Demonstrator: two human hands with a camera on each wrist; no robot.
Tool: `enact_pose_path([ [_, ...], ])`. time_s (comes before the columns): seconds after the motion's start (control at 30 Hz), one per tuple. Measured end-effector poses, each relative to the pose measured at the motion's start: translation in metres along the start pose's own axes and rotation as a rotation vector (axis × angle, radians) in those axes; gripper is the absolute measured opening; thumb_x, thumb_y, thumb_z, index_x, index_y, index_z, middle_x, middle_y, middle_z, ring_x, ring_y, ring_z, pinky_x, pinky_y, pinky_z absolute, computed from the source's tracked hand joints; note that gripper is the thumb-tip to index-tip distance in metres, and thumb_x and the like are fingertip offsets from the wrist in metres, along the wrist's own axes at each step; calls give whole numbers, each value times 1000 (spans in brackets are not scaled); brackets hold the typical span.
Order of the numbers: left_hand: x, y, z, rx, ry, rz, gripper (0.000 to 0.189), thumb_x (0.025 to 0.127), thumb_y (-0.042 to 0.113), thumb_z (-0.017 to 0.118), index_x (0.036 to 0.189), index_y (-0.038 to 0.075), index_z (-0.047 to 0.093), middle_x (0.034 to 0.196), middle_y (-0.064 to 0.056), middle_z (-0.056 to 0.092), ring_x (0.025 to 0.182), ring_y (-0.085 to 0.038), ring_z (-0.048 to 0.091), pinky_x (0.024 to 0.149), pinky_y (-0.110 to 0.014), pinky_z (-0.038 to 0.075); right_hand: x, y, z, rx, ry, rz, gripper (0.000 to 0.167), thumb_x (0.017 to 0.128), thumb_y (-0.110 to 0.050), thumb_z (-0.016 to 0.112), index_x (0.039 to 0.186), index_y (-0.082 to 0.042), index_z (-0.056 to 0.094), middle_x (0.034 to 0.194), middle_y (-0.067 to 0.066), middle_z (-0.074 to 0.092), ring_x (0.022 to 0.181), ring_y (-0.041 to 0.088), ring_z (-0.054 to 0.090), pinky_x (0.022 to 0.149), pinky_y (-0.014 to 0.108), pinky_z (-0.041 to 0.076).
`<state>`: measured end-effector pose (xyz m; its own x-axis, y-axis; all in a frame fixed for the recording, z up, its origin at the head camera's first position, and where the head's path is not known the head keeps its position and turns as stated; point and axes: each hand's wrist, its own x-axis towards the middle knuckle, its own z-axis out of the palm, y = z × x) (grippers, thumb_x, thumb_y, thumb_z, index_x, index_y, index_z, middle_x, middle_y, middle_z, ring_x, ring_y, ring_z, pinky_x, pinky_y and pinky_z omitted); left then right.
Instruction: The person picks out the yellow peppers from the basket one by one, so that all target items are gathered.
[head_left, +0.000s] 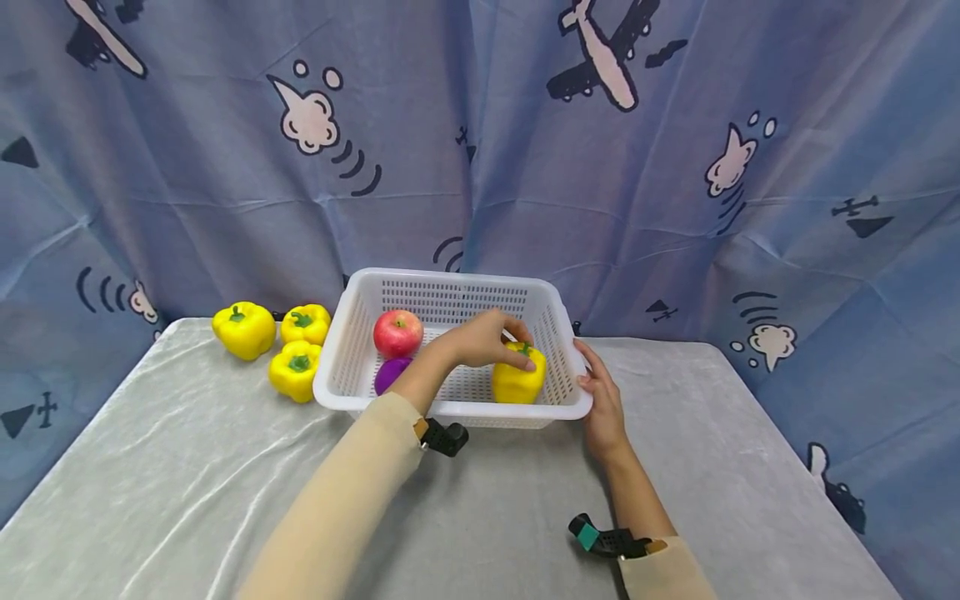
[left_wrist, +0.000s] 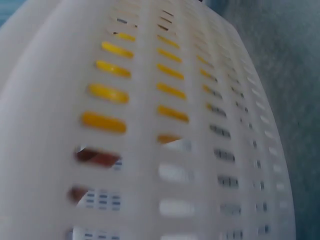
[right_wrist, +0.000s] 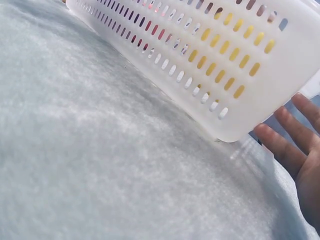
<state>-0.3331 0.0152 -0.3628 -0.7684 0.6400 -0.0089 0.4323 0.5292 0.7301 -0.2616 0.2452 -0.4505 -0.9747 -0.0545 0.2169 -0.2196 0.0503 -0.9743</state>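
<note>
In the head view my left hand (head_left: 483, 340) reaches into a white plastic basket (head_left: 341, 354). It holds a yellow bell pepper (head_left: 517, 383) near the basket's right end, thumb on the near side and fingers over the top. My right hand (head_left: 603, 408) touches the outside of the basket's right end; its fingers look fairly straight in the right wrist view. A red apple (head_left: 398, 334) and a purple round thing (head_left: 390, 375), partly hidden by my left arm, are also in the basket. The left wrist view shows the slotted basket wall (left_wrist: 145, 150), with yellow behind it.
Left of the basket, three more yellow bell peppers (head_left: 244, 330) sit close together on the pale cloth-covered table (head_left: 510, 508). A blue patterned curtain (head_left: 420, 142) hangs behind the table.
</note>
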Motion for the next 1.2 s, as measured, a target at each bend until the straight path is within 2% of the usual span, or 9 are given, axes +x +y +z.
enact_pose_path([
  [0.23, -12, -1, -6, -22, 49, -11, 41, 87, 29, 80, 121, 9, 70, 127, -7, 70, 117, -24, 63, 106, -36, 53, 0, -1, 0, -23, 20, 22, 60, 98, -12, 28, 158, -15, 32, 151, 21, 44, 101, 5, 66, 76, 19, 59],
  [0.53, -33, -14, -13, -63, 151, -81, 41, 86, 33, 81, 121, 13, 71, 126, -5, 70, 116, -23, 64, 103, -37, 55, 0, 0, 2, -12, 23, 6, 60, 98, -11, 29, 158, -12, 32, 151, 20, 44, 104, 6, 64, 74, 20, 59],
  [0.87, -54, -21, -25, -36, 215, -92, 42, 86, 34, 81, 121, 12, 71, 129, -7, 69, 120, -27, 64, 106, -41, 53, 1, 1, 2, 5, 19, -16, 58, 99, -11, 31, 157, -10, 33, 135, -6, 54, 99, 7, 66, 71, 21, 59],
  [1.2, -77, -29, -33, -85, 326, -90, 42, 84, 32, 83, 119, 13, 71, 127, -6, 70, 120, -28, 66, 104, -42, 55, 0, 3, 3, 38, 8, -60, 58, 99, -8, 30, 156, -5, 32, 129, -9, 61, 98, 7, 66, 70, 20, 59],
])
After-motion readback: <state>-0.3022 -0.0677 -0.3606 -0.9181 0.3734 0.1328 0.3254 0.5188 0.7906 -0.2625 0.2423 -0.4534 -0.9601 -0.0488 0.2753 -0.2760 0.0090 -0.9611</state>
